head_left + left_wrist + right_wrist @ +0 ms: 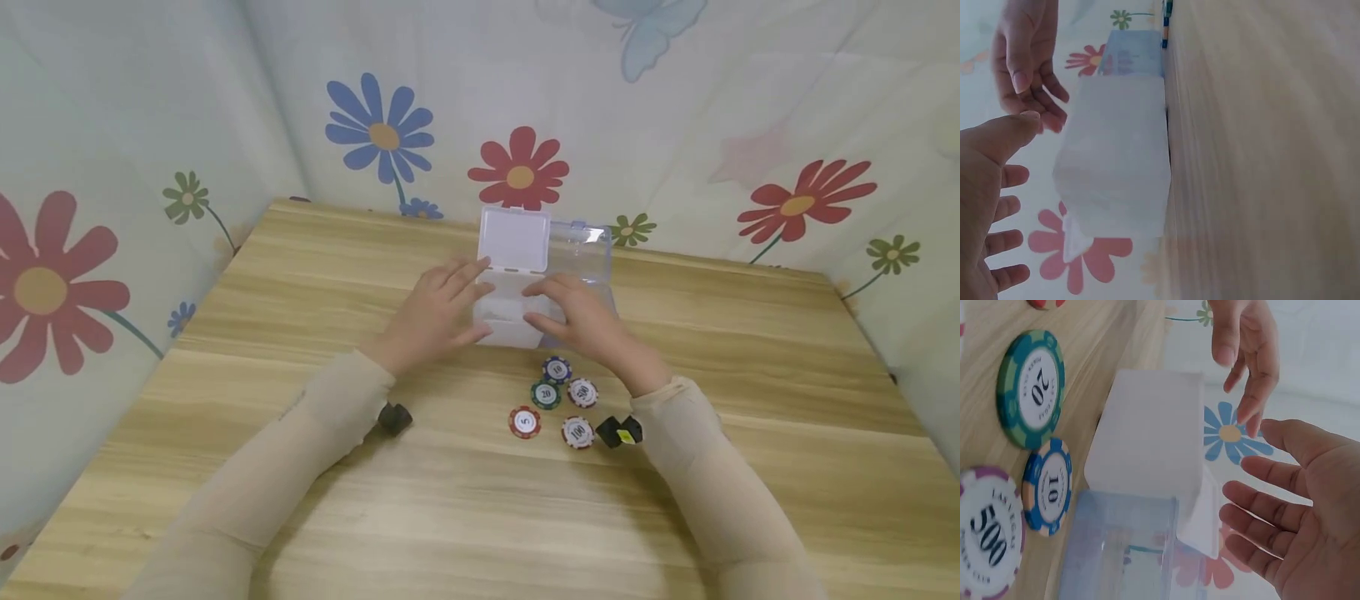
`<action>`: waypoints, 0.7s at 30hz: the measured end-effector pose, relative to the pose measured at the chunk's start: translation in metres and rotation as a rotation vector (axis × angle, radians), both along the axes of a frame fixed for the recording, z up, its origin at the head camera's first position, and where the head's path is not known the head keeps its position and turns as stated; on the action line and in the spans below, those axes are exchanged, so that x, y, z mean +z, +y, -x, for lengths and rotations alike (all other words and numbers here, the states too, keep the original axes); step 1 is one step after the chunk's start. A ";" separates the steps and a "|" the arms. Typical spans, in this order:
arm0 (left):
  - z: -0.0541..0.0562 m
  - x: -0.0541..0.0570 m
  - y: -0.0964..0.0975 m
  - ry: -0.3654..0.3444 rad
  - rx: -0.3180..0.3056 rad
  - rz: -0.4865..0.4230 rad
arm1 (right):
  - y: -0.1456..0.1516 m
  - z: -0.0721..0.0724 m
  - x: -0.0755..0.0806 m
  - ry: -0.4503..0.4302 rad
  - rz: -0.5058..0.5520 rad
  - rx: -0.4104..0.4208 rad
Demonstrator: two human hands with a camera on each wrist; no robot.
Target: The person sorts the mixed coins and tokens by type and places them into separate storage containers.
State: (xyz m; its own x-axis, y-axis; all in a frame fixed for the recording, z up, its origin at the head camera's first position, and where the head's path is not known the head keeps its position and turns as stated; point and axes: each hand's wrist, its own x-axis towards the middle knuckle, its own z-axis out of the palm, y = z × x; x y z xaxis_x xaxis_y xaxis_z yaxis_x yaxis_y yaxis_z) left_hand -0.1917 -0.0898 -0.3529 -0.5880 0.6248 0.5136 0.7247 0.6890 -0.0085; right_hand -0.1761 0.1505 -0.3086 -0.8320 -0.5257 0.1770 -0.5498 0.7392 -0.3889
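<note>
From the near side, the left hand (435,312) and right hand (588,323) hover left and right above the white box (508,335), fingers loosely spread.

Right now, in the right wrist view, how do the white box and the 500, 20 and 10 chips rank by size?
Largest to smallest, as they look there:
White box
500 chip, though cut off by the picture's edge
20 chip
10 chip
Nearness to the camera may explain the chips' differences.
</note>
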 end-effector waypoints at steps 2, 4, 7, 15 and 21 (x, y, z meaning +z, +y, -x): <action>-0.004 0.002 0.004 0.029 -0.014 0.022 | 0.007 -0.002 0.000 0.033 0.001 -0.014; -0.008 0.002 0.008 0.034 -0.029 0.033 | 0.014 -0.003 -0.001 0.056 0.006 -0.030; -0.013 0.003 0.013 0.006 -0.070 0.022 | 0.026 -0.004 -0.005 0.083 0.021 -0.056; -0.027 0.004 0.025 -0.068 -0.184 0.009 | 0.055 -0.005 -0.018 0.121 0.081 -0.157; -0.033 0.005 0.032 -0.090 -0.210 0.004 | 0.072 -0.006 -0.026 0.137 0.103 -0.188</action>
